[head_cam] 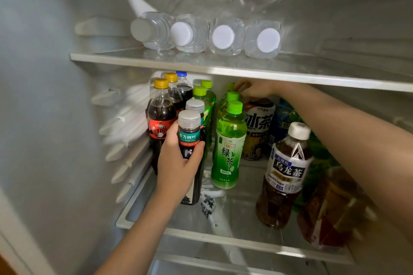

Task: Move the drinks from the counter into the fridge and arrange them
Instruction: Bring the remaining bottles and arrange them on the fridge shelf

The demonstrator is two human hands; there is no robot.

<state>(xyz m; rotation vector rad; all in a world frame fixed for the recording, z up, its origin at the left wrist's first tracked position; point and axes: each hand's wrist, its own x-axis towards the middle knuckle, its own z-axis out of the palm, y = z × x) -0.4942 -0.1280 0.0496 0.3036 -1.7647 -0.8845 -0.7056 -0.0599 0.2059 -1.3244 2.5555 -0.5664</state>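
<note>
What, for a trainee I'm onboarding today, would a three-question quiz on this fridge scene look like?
1. True or false: the left hand grips a grey-capped tea bottle.
2. How many water bottles lie side by side on the upper shelf? A two, B four, C six.
3. Fill in: the right hand reaches toward the ___ of the lower shelf.
Key: 1 true; 2 B; 3 back.
</note>
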